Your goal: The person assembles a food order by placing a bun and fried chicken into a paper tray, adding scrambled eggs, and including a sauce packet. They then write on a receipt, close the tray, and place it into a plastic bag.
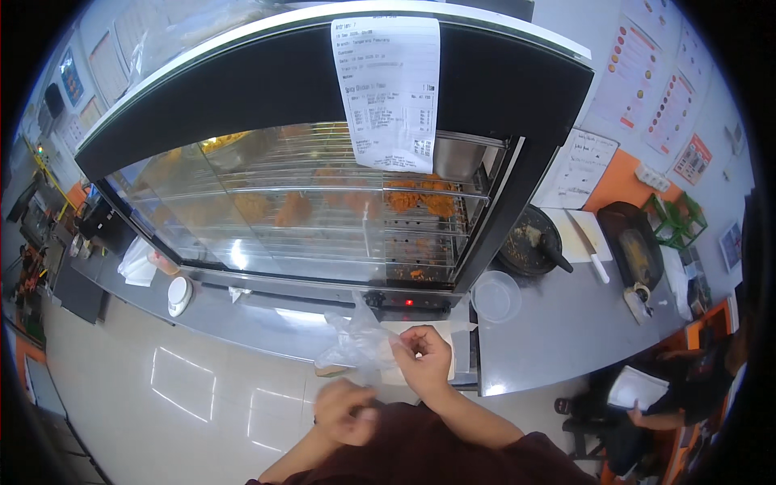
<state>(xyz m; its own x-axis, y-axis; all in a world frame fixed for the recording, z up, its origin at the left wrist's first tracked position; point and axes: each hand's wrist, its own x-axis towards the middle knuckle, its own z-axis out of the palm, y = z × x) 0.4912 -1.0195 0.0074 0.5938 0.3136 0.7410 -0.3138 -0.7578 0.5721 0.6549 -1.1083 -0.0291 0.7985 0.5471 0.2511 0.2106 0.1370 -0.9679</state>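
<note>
My right hand [424, 356] is closed in a pinch, thumb against fingers, at the edge of a crumpled piece of thin clear plastic [353, 338]. Whether this plastic is a bag or a glove I cannot tell. Lower and to the left, my left hand [346, 411] is smeared by motion, its fingers partly curled; I cannot make out anything in it. Behind the right hand lies pale paper [444, 330] on the counter. Above both hands stands a glass-fronted warming cabinet [477, 279] with fried chicken [419, 198] on its wire racks.
A printed receipt [390, 97] hangs over the cabinet's front. On the right counter are a clear round tub [495, 297], a dark stone mortar [517, 257] with its pestle, and a knife [588, 246] on a white board. A person [687, 396] holding white paper is at the right.
</note>
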